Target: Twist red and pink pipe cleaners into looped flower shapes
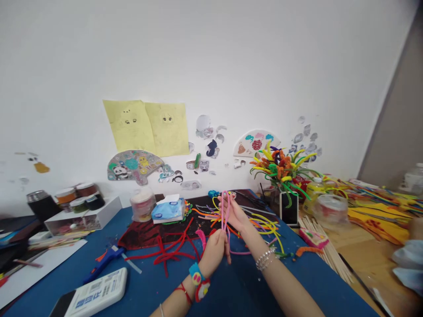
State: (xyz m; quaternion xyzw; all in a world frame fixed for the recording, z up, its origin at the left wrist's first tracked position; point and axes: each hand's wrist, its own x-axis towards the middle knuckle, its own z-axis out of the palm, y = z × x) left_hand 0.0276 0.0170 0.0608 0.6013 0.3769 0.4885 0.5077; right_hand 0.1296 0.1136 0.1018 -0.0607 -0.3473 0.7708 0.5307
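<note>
1. A long pink chenille stem (225,211) hangs doubled into a narrow loop, held upright in the air above the table between both hands. It looks very light, soft and fuzzy, and it should bend easily and stay bent. The fuzz should give the fingers some grip, and the doubled strands are the natural place to take hold.
2. The left hand (214,249) is closed around the lower strands, with its fingers curled in.
3. The right hand (234,213) is up against the loop's upper part, with its fingers partly behind the strands. From where I stand, I cannot tell whether it is closed on them or only touching.
4. Yellow and orange chenille stems (264,224) lie tangled just beyond the right hand, while red chenille stems (172,253) sprawl left of the hands over a dark cloth (142,233).
5. Farther left stand a tissue packet (168,210) and a plastic tub (142,205). Nearer, a blue-and-orange hot glue gun (105,263) lies on the blue tabletop (231,295).
6. The forearms reach in over that tabletop from the near edge. Its right edge runs diagonally past a bundle of wooden sticks (322,242) on a wooden table (373,264).
7. On the far side, a chenille bouquet (280,171) rises beside an upright smartphone (289,208), close to the wall.
</note>
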